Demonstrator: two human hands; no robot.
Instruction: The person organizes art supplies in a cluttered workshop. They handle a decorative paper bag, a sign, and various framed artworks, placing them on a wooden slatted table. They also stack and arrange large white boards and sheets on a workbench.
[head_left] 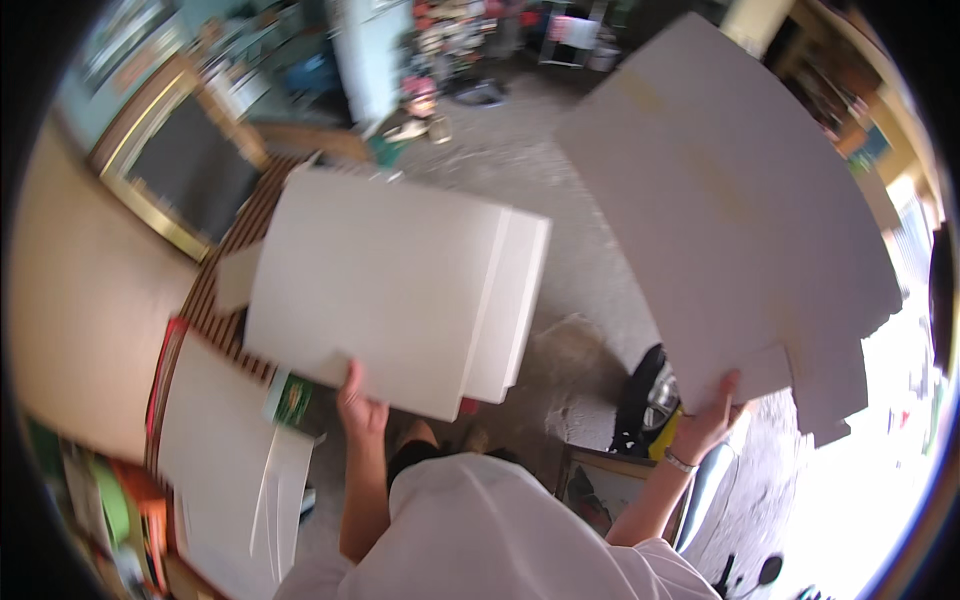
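My left hand (362,408) is closed on the near edge of a few white boards (375,285), its thumb on top and its fingers hidden underneath. The boards overlap, with a narrower strip sticking out on their right side. Over on the right, my right hand (708,428) grips the lower end of large grey cardboard sheets (735,210), which stand up and away from me at a slant. A small piece of the card (758,372) shows beside its thumb. Faint yellowish stripes cross the big sheet, and its lower right edge is ragged.
A slatted wooden bench (225,290) runs along the left, with a gold-framed dark panel (190,165) leaning above it. More white sheets (225,440) lie nearer on the left. A wooden-edged box (590,490) stands before me. Beyond, a person (420,105) is low by a pillar (375,60).
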